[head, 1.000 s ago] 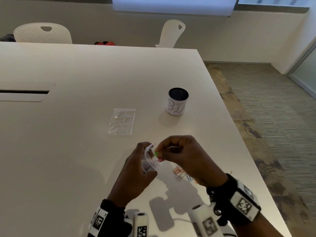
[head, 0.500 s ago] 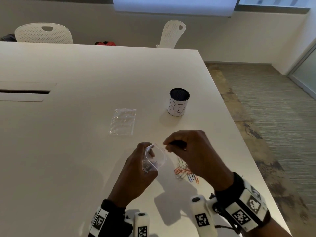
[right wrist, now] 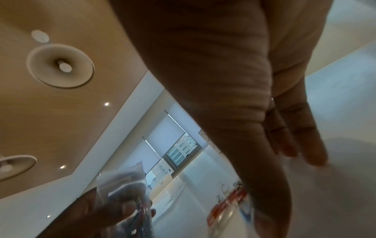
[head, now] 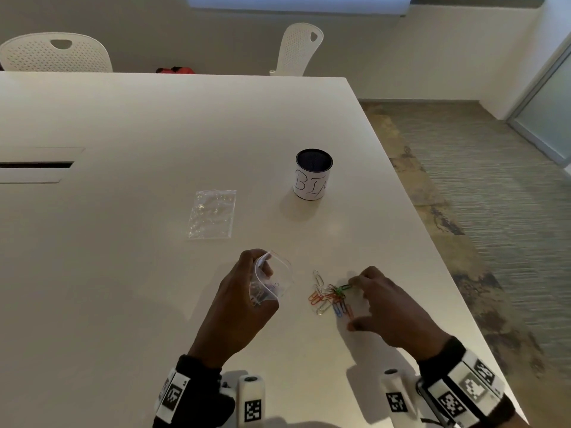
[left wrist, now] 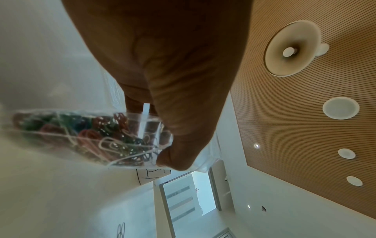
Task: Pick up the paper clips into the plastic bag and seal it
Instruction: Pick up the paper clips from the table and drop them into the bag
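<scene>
The left hand point(head: 244, 301) holds a clear bag point(head: 272, 282) above the white bench point(head: 123, 273), fingers and thumb curled round its lower part. The bag's mouth gapes open, facing up and toward the right. The left wrist view shows the thumb point(left wrist: 183, 136) pressed on the plastic and a bunch of red, green and white clips point(left wrist: 91, 135) already lying inside the bag point(left wrist: 132, 145).

The right hand point(head: 392, 310) is down at the bench, just right of a loose pile of clips point(head: 329, 296) in red, orange, blue, green and white. Its fingertips point(head: 355, 281) reach the green clip point(head: 343, 288) at the pile's far right edge; the thumb stretches toward the near side of the pile, spread well away from the fingers. Whether the fingertips already pinch the green clip cannot be told. In the right wrist view the fingers point(right wrist: 301, 136) look fairly straight and blurred, with the pile point(right wrist: 230, 202) beyond the thumb and the bag point(right wrist: 126, 193) at lower left.

The pile lies between the two hands, near the bench's right edge. The bag and the pile are apart.

Farther back on the bench lies a second, flat bag point(head: 212, 214). To its right stands an upright cup point(head: 313, 174), dark inside, with a white label hand-lettered "BI". Two white chairs point(head: 55, 55) stand behind the bench.
</scene>
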A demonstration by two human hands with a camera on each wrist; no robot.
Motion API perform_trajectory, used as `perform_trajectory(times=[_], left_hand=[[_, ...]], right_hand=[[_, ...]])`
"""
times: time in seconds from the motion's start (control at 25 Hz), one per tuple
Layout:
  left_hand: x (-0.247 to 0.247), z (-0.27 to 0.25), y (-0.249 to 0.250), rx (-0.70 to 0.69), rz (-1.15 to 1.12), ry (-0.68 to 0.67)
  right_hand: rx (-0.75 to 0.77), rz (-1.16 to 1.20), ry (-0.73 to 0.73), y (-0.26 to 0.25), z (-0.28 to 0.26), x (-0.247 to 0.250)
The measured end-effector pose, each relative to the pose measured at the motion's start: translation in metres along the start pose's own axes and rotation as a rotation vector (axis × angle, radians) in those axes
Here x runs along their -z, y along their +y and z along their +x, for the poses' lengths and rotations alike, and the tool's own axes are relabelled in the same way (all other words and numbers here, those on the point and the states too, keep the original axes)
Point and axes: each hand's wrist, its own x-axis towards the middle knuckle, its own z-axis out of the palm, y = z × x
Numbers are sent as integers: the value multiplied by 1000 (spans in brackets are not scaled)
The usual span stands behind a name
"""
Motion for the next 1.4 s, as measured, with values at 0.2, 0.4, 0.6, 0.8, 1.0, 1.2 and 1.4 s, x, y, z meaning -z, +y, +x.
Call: perform_trajectory(times=[0.2,0.4,0.6,0.8,1.0,1.2,1.4], left_hand=[[1,-1,2,14,4,-3],[1,0,3,20,-1,1],[1,-1,2,15,4,9],[2,0,1,23,6,11],[2,0,-2,22,2,17],[0,0,-2,23,3,10],[2,-1,-2,36,-10,9]], right_hand=[[35,119,114,-10,7,-11],[105,236,178,-20,19,-13],[112,55,32,-35,22,-11],[192,25,66,-47,24,-22],[237,67,111,-45,22,-23],[250,60,166,-39,29,-23],[204,276,215,-29,33,-12]])
